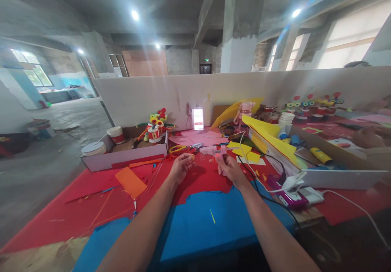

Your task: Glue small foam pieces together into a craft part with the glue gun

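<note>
My right hand (231, 169) is wrapped round the grip of a pink hot glue gun (211, 151). A small red light shows on its body, and its nozzle points left. Facing the nozzle, my left hand (180, 170) pinches a small yellow-orange folded paper strip (192, 157) between thumb and fingers; the strip and the nozzle look close but apart. Just beyond my left hand lie yellow-handled scissors (177, 149). A pink paper sheet (195, 137) is spread behind the glue gun, and yellow paper pieces (244, 152) lie to its right.
A box (128, 158) at the left holds paper cups and a paper figure (154, 131). Another box (339, 178) stands at the right. Cables run from a purple power strip (287, 194). Blue sheets (210, 223) and an orange sheet (131, 182) cover the front. A co-worker's hand (366, 137) is at far right.
</note>
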`<state>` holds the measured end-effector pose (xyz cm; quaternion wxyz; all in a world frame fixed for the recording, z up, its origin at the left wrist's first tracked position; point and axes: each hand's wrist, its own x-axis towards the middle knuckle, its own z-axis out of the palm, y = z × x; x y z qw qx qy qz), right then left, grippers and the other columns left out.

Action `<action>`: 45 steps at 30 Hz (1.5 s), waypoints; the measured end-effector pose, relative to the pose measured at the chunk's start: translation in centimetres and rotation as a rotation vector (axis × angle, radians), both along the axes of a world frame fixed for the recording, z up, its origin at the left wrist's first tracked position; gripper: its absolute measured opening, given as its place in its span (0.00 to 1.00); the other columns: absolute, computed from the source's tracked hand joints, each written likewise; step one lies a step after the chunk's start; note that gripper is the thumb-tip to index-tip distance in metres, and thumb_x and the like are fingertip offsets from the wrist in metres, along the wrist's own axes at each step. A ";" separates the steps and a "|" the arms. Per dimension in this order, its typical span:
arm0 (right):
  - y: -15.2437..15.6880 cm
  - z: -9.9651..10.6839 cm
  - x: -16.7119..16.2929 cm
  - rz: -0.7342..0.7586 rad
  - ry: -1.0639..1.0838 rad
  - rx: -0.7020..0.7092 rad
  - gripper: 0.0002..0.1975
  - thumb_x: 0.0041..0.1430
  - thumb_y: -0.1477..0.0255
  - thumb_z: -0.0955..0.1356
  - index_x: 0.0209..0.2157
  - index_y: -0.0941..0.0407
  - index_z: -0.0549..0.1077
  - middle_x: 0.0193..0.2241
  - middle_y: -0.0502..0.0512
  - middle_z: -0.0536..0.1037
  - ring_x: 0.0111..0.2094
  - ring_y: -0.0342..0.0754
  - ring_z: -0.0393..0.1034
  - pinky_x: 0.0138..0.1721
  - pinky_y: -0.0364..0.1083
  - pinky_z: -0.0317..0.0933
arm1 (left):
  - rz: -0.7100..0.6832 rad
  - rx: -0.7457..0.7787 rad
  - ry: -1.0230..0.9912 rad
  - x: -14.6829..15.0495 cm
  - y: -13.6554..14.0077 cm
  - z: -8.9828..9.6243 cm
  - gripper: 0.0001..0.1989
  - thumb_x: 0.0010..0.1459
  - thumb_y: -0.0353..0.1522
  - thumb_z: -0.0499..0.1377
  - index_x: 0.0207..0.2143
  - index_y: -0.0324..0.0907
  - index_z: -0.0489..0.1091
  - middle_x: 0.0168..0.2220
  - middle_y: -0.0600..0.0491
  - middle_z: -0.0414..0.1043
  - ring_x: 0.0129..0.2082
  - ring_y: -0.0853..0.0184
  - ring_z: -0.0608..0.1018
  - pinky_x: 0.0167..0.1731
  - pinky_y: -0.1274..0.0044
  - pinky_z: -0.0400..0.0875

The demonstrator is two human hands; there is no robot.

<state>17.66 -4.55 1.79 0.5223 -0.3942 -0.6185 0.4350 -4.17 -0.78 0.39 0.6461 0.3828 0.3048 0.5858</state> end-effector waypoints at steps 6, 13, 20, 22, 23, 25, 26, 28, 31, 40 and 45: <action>0.0 0.0 0.4 0.018 -0.103 0.052 0.23 0.59 0.51 0.62 0.36 0.58 0.72 0.13 0.45 0.65 0.15 0.41 0.58 0.18 0.41 0.51 | 0.050 0.002 -0.006 0.0 0.3 -0.2 0.13 0.37 0.28 0.70 0.28 0.36 0.73 0.24 0.55 0.72 0.22 0.74 0.73 0.29 0.79 0.73; -0.4 0.4 0.3 0.023 -0.190 0.071 0.22 0.60 0.52 0.61 0.35 0.58 0.70 0.14 0.44 0.64 0.16 0.42 0.59 0.20 0.41 0.53 | 0.061 0.023 0.020 0.1 0.4 -0.4 0.13 0.37 0.29 0.71 0.27 0.36 0.73 0.22 0.56 0.71 0.21 0.75 0.72 0.26 0.81 0.70; -0.4 0.6 0.2 0.001 -0.223 0.102 0.21 0.60 0.53 0.60 0.35 0.57 0.69 0.14 0.44 0.64 0.17 0.43 0.61 0.21 0.42 0.55 | 0.047 0.034 0.052 0.2 0.2 -0.3 0.12 0.37 0.29 0.71 0.26 0.37 0.73 0.23 0.56 0.71 0.21 0.75 0.71 0.25 0.82 0.69; -0.4 0.5 0.2 -0.002 -0.224 0.102 0.21 0.60 0.53 0.60 0.35 0.57 0.69 0.14 0.44 0.64 0.17 0.43 0.61 0.21 0.42 0.55 | 0.046 0.030 0.050 0.2 0.1 -0.2 0.12 0.37 0.29 0.71 0.26 0.37 0.73 0.23 0.56 0.71 0.22 0.75 0.72 0.26 0.81 0.70; -0.3 0.5 0.2 -0.003 -0.225 0.099 0.21 0.60 0.53 0.60 0.35 0.57 0.69 0.14 0.44 0.64 0.16 0.43 0.61 0.21 0.42 0.55 | 0.044 0.027 0.051 0.3 0.1 -0.2 0.12 0.38 0.29 0.71 0.26 0.37 0.73 0.23 0.55 0.72 0.22 0.75 0.72 0.27 0.81 0.70; -0.3 0.5 0.2 -0.004 -0.227 0.099 0.21 0.60 0.53 0.60 0.35 0.57 0.69 0.14 0.44 0.64 0.16 0.43 0.61 0.20 0.42 0.55 | 0.039 0.026 0.053 0.3 0.0 -0.2 0.12 0.38 0.29 0.71 0.27 0.37 0.73 0.23 0.55 0.71 0.22 0.74 0.72 0.27 0.80 0.70; -0.3 0.5 0.2 -0.005 -0.230 0.103 0.20 0.60 0.54 0.60 0.35 0.57 0.69 0.14 0.44 0.64 0.16 0.43 0.61 0.20 0.42 0.55 | 0.036 0.026 0.052 0.3 0.0 -0.1 0.12 0.38 0.30 0.71 0.27 0.37 0.73 0.23 0.56 0.71 0.22 0.74 0.72 0.27 0.80 0.70; -0.4 0.5 0.2 -0.008 -0.237 0.116 0.20 0.60 0.54 0.60 0.34 0.57 0.70 0.15 0.44 0.64 0.16 0.43 0.61 0.21 0.41 0.55 | 0.028 0.030 0.048 0.3 0.0 -0.1 0.12 0.38 0.30 0.71 0.27 0.37 0.74 0.23 0.56 0.71 0.22 0.75 0.71 0.27 0.81 0.71; -0.4 0.6 0.3 -0.013 -0.242 0.126 0.20 0.61 0.54 0.60 0.34 0.57 0.70 0.15 0.45 0.64 0.16 0.42 0.61 0.21 0.41 0.55 | 0.033 0.029 0.042 0.3 -0.1 0.0 0.12 0.37 0.29 0.71 0.26 0.36 0.73 0.23 0.56 0.70 0.21 0.75 0.71 0.27 0.81 0.71; -0.5 0.8 0.1 -0.012 -0.217 0.113 0.20 0.60 0.53 0.60 0.34 0.57 0.69 0.15 0.45 0.64 0.16 0.43 0.61 0.21 0.42 0.54 | 0.029 0.009 0.041 0.4 -0.1 0.2 0.13 0.36 0.29 0.71 0.26 0.36 0.73 0.22 0.56 0.71 0.21 0.74 0.73 0.27 0.79 0.72; -0.5 0.8 0.1 -0.012 -0.216 0.119 0.21 0.60 0.52 0.60 0.32 0.56 0.68 0.15 0.45 0.63 0.16 0.43 0.60 0.20 0.42 0.53 | 0.020 0.004 0.039 0.3 -0.1 0.1 0.13 0.36 0.29 0.71 0.26 0.36 0.72 0.22 0.56 0.71 0.21 0.75 0.72 0.27 0.80 0.72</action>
